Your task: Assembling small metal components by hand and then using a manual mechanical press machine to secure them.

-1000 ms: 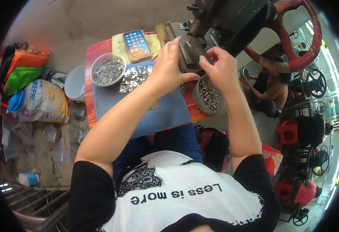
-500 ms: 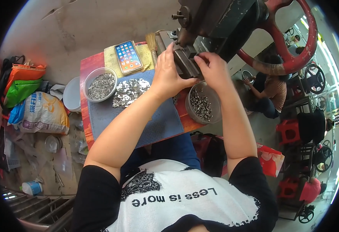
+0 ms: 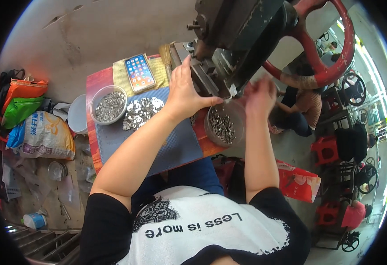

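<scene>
Mid-batch at a hand press (image 3: 242, 39), with small metal parts being fed one at a time.

Seen from above: left hand (image 3: 186, 95) resting against the press bed at the far edge of the desk (image 3: 97, 81), fingers together and thumb stretched toward the die. Right hand (image 3: 259, 95) blurred just beside it, above the receiving bowl (image 3: 223, 126) at the right edge; finger state cannot be told. Receiving bowl partly filled with pressed parts. Still waiting: a loose pile of blanks (image 3: 141, 112) on the blue mat (image 3: 158, 145) and a full bowl (image 3: 108, 105) near the left edge, well apart from the fingers. Judged roughly midway.
</scene>
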The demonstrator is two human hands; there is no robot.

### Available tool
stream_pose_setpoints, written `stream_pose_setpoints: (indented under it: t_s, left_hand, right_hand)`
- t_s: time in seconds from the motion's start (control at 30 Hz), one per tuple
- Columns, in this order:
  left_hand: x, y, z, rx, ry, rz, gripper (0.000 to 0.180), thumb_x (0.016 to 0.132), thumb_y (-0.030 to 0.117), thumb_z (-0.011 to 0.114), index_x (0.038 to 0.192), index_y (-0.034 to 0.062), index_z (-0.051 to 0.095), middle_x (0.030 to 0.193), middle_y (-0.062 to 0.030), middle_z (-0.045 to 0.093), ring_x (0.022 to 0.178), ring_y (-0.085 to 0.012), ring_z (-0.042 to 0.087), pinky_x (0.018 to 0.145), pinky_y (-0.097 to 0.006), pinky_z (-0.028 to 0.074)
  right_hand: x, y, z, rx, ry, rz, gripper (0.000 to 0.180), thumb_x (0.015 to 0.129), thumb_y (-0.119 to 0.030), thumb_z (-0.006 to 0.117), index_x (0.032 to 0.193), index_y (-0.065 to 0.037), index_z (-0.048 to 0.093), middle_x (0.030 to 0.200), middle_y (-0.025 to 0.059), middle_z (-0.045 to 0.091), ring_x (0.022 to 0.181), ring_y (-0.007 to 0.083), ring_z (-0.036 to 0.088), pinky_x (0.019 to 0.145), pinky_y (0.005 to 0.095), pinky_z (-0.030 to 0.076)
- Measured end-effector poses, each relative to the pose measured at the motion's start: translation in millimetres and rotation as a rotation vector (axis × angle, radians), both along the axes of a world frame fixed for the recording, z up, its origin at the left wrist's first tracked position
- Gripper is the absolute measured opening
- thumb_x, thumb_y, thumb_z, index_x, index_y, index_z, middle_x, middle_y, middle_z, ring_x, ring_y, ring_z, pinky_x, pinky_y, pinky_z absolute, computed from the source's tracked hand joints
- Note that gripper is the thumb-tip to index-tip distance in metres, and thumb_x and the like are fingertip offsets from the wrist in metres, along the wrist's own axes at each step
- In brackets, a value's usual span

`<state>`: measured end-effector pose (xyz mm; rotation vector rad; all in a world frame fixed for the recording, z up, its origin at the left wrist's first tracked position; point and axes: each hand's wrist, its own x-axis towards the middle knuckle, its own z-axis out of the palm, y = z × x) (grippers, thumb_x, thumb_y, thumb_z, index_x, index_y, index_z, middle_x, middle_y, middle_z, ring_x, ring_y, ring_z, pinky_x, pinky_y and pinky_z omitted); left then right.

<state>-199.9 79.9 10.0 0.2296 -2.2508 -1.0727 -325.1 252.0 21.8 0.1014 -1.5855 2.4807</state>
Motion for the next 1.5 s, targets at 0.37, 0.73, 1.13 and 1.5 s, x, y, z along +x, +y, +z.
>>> stream_pose_setpoints:
  t_s: [0.37, 0.73, 1.13, 1.5]
  left_hand:
    - [-6, -3, 7, 0.011, 0.033, 0.01, 0.138, 0.051, 0.042, 0.097, 0.152, -0.006, 0.017, 0.132, -0.0212, 0.052, 0.125, -0.036, 0.049, 0.11, -0.042, 0.037]
    - [-54, -48, -2, -0.056, 0.008, -0.015, 0.144, 0.048, 0.05, 0.097, 0.152, -0.0084, 0.017, 0.134, -0.0229, 0.055, 0.129, -0.0378, 0.048, 0.115, -0.044, 0.031]
    - [-58, -50, -4, -0.001, -0.035, -0.069, 0.143, 0.051, 0.048, 0.096, 0.153, -0.0093, 0.014, 0.141, -0.0238, 0.05, 0.134, -0.038, 0.044, 0.115, -0.04, 0.033]
    - [-8, 1, -2, -0.055, -0.002, 0.064, 0.144, 0.051, 0.049, 0.095, 0.151, -0.0129, 0.012, 0.129, -0.0215, 0.053, 0.128, -0.0377, 0.045, 0.115, -0.045, 0.028]
  right_hand:
    - [-92, 98, 73, 0.114, 0.333, -0.234, 0.014, 0.084, -0.006, 0.073, 0.085, 0.0, 0.061, 0.074, 0.0131, 0.067, 0.063, 0.0232, 0.067, 0.061, 0.0358, 0.055]
    - [-89, 137, 233, 0.616, 0.231, -0.073, 0.02, 0.084, -0.014, 0.079, 0.09, -0.002, 0.065, 0.068, 0.0038, 0.057, 0.058, 0.0169, 0.058, 0.06, 0.0311, 0.053]
    - [-74, 82, 81, 0.376, 0.514, -0.552, 0.015, 0.086, -0.008, 0.071, 0.077, -0.001, 0.061, 0.067, 0.0106, 0.062, 0.061, 0.0222, 0.063, 0.066, 0.0374, 0.055]
    - [-82, 99, 108, 0.168, 0.355, -0.266, 0.013, 0.083, 0.002, 0.066, 0.073, 0.0, 0.058, 0.065, 0.0094, 0.059, 0.055, 0.0214, 0.059, 0.062, 0.0384, 0.057]
